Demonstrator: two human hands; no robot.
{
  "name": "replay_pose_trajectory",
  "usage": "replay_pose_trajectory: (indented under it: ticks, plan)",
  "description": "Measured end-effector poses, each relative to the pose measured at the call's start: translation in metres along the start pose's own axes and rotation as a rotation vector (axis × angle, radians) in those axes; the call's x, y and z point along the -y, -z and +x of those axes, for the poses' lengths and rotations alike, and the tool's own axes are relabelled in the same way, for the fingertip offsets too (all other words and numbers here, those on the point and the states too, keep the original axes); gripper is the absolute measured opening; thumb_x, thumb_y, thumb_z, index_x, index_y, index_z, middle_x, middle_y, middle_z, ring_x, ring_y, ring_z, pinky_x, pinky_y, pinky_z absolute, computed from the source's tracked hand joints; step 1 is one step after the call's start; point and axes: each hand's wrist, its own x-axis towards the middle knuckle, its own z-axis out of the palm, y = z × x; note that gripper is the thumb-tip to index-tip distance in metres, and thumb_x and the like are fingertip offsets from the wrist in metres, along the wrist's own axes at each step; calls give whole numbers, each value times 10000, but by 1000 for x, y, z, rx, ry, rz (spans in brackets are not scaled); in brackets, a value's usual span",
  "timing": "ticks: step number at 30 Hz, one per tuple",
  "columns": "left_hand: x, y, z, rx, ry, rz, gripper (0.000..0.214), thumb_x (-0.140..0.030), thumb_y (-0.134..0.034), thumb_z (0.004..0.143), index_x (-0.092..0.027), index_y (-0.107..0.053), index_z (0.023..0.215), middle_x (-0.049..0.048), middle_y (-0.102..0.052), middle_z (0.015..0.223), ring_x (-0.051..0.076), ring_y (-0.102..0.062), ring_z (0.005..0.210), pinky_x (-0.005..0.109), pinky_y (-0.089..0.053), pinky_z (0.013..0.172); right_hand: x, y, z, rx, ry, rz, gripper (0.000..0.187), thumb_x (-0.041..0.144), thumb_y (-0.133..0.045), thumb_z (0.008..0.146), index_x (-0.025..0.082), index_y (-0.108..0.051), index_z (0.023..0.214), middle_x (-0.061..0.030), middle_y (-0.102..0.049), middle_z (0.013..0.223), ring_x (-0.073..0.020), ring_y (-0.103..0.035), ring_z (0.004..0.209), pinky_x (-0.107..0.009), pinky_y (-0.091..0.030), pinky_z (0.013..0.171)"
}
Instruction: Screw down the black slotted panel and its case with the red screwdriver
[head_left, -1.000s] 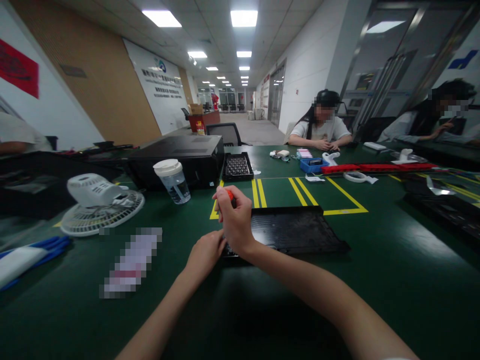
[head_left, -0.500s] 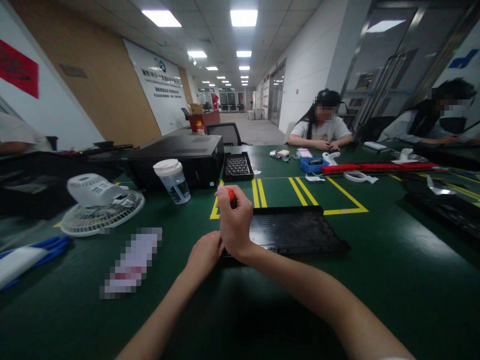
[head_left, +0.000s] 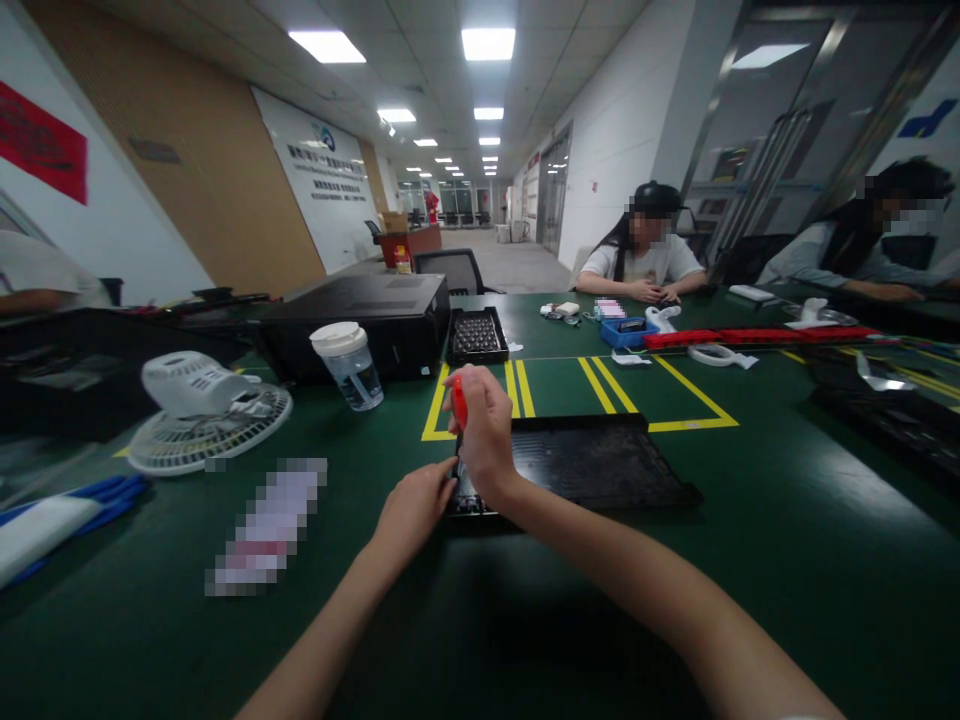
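In my right hand (head_left: 486, 435), wrapped in a fist, is what looks like a screwdriver (head_left: 459, 402) with a red handle, held upright. Its lower part is hidden behind the hand. Under it lies a flat black panel (head_left: 592, 460) with raised edges and a ribbed surface, above the left end of which the hand sits. My left hand (head_left: 416, 505) grips the panel's near left corner, fingertips at the edge. Small parts show at that corner, too small to make out.
Left of my hands stand a lidded plastic cup (head_left: 349, 365), a white fan (head_left: 206, 410) and a large black case (head_left: 360, 315). Behind the panel sit a black tray of parts (head_left: 478, 335), a blue bin (head_left: 626, 331) and a tape roll (head_left: 711, 354). Other people sit around the green table.
My right hand has shifted slightly right and turned, so more of the red handle shows. The panel's left corner is more exposed. My left hand stays at the same corner.
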Motion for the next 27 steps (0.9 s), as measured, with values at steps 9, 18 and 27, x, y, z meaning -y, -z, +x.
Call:
replay_pose_trajectory:
  ticks: [9,18,27]
  plan:
    - [3,-4,4,19,19,32,377,-264,-413,863,-229,-503,1228,73,-640,1105,182,-613,941,254,-426,792,-3,21,11,214,-35,231,322,427,-364,875,173,-562,875,3,-524,681,-73,-467,462,-147,-264,322]
    - [7,-6,3,-7,-29,40,337,-246,-413,861,-237,-527,1177,65,-651,1059,183,-616,906,237,-423,733,-4,42,42,795,-230,376,277,410,-448,822,151,-518,891,-29,-587,764,-130,-556,561,-263,-444,526]
    - [4,-4,3,2,-10,29,238,-245,-419,864,-223,-574,1044,61,-657,1023,168,-620,873,221,-409,705,-13,30,67,1163,-321,558,286,419,-537,679,174,-410,752,-50,-629,783,-250,-636,695,-409,-479,647]
